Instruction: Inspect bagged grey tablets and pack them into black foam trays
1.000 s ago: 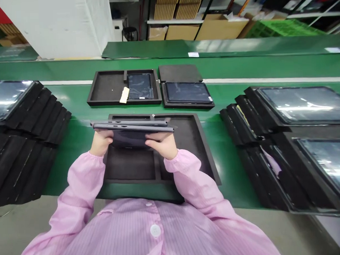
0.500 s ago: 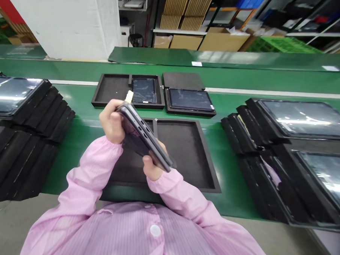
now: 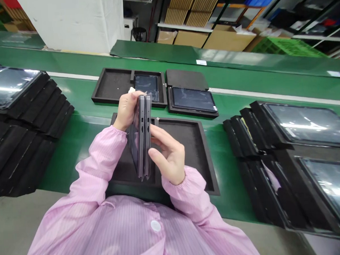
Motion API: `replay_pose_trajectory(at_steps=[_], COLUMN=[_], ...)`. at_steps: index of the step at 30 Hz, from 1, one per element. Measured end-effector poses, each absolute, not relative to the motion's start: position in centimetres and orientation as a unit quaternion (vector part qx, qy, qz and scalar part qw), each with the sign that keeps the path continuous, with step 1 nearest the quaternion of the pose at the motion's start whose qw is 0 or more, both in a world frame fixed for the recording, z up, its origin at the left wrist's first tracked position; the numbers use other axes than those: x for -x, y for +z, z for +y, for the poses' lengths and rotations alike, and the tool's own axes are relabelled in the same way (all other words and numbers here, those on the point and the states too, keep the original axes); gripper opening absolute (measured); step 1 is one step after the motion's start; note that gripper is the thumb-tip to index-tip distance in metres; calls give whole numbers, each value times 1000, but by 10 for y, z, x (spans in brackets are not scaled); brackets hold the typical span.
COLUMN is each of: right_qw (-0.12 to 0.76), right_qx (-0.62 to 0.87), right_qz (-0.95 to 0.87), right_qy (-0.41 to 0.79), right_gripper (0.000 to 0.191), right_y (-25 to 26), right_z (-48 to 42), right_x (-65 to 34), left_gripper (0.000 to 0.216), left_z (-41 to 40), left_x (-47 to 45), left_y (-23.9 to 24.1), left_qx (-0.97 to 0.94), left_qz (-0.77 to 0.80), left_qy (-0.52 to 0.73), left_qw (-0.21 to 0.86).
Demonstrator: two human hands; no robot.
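Two dark grey tablets point(image 3: 142, 140) stand on edge, face against face, with their port edges toward me. Clear film sticks out at their corners. My left hand point(image 3: 127, 111) is closed round their upper left end, and a small pale tab shows above its fingers. Against the right side of the pair rests my right hand point(image 3: 171, 155), its fingers touching the right tablet and its thumb held apart, not wrapped round it. Below the tablets lies a black foam tray point(image 3: 188, 149) with two compartments, partly hidden by my hands and the tablets.
Behind is a foam tray point(image 3: 113, 83) with a tablet point(image 3: 147, 85) in its right compartment. Beside it, another tablet point(image 3: 193, 98) sits in a black holder point(image 3: 186, 78). Stacked trays with tablets stand left point(image 3: 41, 99) and right point(image 3: 260, 135) on the green bench point(image 3: 80, 146).
The tablet pair has turned from slanting to nearly upright. My right hand has loosened from the lower end and moved to the right side, its thumb and fingers spreading.
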State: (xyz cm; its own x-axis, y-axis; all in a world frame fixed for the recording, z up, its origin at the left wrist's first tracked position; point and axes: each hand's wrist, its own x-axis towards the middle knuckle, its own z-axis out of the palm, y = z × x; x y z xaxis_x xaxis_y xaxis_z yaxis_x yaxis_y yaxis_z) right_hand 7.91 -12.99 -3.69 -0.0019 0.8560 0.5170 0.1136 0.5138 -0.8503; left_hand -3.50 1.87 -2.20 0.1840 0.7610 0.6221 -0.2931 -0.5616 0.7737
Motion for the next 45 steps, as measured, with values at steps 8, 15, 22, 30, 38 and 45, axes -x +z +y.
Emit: replay_pose_trajectory(at_steps=[8,15,22,30,38,45], right_qw=[593,601,602,581,560,549], right_qx=[419,428,427,437,427,417], right_qz=[-609,-615,-608,-607,-640,-655], right_qy=[317,278,294,322,308,309], right_gripper=[34,33,32,37,47,50], right_y=[-11,-12,-12,-13,-10,-13], right_z=[-117,-114,-115,-116,-119,-117], right_x=[-80,-82,-89,-88,-87,-89], left_gripper=[70,71,69,64,69,70], left_z=[31,32,31,31,36,36], left_x=[34,31,26,26,25,26], left_y=[-32,-30,-27,-25,-28,-27], left_qx=[-628,-626,-628,-623,-616,-609], left_qz=[164,191,209,234,232,242], left_qy=[639,628,615,609,618,622], left_qw=[412,421,429,432,430,429])
